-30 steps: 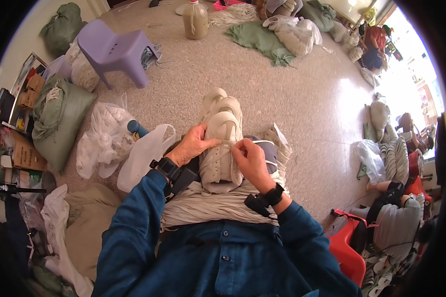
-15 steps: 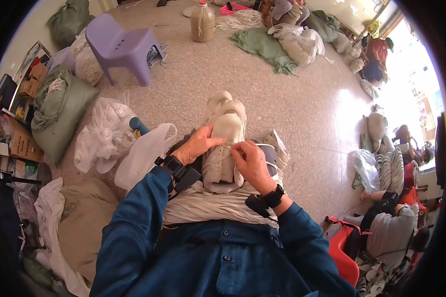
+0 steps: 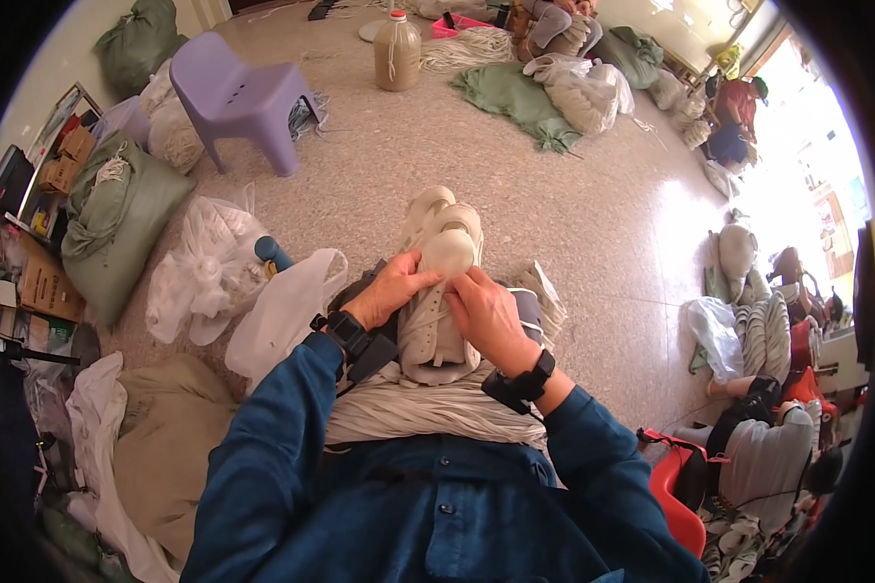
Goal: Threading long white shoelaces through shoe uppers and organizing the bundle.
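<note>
A cream lace-up shoe (image 3: 426, 342) rests in front of me above my lap, its toe pointing away. My left hand (image 3: 391, 289) grips its left side, thumb pressed near the front of the lacing. At the front eyelets on the other side, my right hand (image 3: 486, 319) has its fingers pinched together on a pale shoelace, mostly hidden by the fingers. Beyond this shoe sit more cream shoes (image 3: 428, 202), close against its toe. Across my lap lies a thick bundle of pale laces (image 3: 428, 416).
Plastic bags (image 3: 204, 262) and a blue-lidded bottle (image 3: 272, 253) lie to the left, near a stuffed green sack (image 3: 126, 228). Farther off stand a purple chair (image 3: 238, 97) and a jug (image 3: 397, 53). A red chair (image 3: 673, 491) and other people are on the right.
My right hand has shifted slightly up and left, closer to the shoe's toe and the left hand. The left hand keeps its grip on the shoe.
</note>
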Demonstrator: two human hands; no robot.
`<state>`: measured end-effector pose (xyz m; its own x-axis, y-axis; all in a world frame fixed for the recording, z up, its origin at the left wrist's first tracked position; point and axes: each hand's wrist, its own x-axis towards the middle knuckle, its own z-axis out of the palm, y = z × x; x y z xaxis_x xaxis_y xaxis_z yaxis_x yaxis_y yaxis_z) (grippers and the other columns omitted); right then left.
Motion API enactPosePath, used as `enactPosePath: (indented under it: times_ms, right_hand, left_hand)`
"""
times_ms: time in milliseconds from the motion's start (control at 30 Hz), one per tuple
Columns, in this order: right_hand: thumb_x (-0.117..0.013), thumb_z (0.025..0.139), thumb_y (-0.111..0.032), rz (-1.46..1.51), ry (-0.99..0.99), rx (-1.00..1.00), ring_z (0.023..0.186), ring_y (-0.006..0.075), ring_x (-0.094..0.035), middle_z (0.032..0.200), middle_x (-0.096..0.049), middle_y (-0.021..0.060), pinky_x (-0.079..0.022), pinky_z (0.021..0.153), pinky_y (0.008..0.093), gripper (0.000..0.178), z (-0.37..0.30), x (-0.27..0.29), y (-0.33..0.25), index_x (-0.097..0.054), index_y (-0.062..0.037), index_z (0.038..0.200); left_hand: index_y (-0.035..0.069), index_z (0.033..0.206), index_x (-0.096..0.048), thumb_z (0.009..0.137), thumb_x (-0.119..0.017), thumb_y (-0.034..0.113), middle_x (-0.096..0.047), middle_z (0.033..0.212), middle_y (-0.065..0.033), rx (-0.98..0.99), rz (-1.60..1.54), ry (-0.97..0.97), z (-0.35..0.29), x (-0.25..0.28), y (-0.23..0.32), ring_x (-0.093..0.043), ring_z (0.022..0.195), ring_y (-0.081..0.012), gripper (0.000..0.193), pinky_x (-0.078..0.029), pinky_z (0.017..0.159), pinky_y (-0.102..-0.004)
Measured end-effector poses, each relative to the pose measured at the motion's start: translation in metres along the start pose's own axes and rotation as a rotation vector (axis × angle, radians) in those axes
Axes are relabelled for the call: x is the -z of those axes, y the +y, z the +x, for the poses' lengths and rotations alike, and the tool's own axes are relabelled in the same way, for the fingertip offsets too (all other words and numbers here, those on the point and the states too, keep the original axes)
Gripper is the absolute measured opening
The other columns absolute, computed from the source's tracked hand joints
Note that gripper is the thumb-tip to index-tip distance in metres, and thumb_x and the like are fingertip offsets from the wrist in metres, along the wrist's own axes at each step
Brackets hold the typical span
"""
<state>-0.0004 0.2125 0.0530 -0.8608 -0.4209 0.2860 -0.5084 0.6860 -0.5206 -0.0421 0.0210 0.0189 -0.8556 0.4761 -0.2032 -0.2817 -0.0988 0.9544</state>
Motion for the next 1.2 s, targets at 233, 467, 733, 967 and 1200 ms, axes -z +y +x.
enactPosePath:
  times_ms: [233,467,733,967,1200]
  right_hand:
    - [-0.065,0.089,-0.008,0.220,0.118,0.131,0.074,0.0375,-0.063,0.087,-0.059,0.0171,-0.050,0.062,0.0448,0.009,0.036,0.015,-0.028,-0.059,-0.0021,0.092]
    - [-0.064,0.089,-0.008,0.283,0.120,0.032,0.073,0.0383,-0.062,0.085,-0.062,0.0177,-0.048,0.062,0.0431,0.009,0.040,0.040,-0.011,-0.061,-0.0004,0.086]
    - [-0.065,0.089,-0.009,0.027,-0.009,0.052,0.077,0.0393,-0.061,0.081,-0.060,0.0175,-0.049,0.066,0.0474,0.009,0.012,-0.001,0.006,-0.059,-0.0019,0.087]
    - [-0.063,0.089,-0.007,0.282,0.101,0.150,0.073,0.0374,-0.062,0.084,-0.060,0.0169,-0.049,0.063,0.0458,0.009,0.035,0.013,-0.033,-0.057,-0.0012,0.092]
    - [-0.066,0.088,-0.006,0.427,0.124,-0.075,0.068,0.0270,-0.062,0.079,-0.063,0.0145,-0.049,0.063,0.0353,0.008,0.044,0.020,-0.007,-0.061,0.0004,0.089]
  left_hand:
    - [0.002,0.132,-0.057,0.095,-0.069,0.027,-0.065,0.121,-0.0067,-0.121,-0.002,0.066,0.006,0.001,-0.019,-0.061,0.109,-0.0145,0.046,-0.050,0.094,-0.0297]
    - [0.001,0.132,-0.057,0.097,-0.069,0.027,-0.064,0.124,-0.0063,0.016,-0.020,0.102,0.002,0.001,-0.007,-0.059,0.114,-0.0132,0.046,-0.047,0.099,-0.0293]
    - [0.001,0.134,-0.056,0.095,-0.071,0.031,-0.064,0.125,-0.0061,-0.015,-0.096,0.024,0.005,0.007,-0.015,-0.060,0.113,-0.0135,0.051,-0.048,0.099,-0.0307]
    - [0.002,0.127,-0.059,0.093,-0.072,0.023,-0.066,0.119,-0.0074,-0.077,-0.030,0.118,0.005,-0.001,-0.014,-0.062,0.109,-0.0138,0.042,-0.050,0.095,-0.0304]
    - [0.003,0.099,-0.061,0.087,-0.072,0.018,-0.062,0.089,-0.0101,-0.499,0.870,0.627,-0.033,-0.004,0.003,-0.064,0.081,-0.0222,0.022,-0.052,0.071,-0.0347]
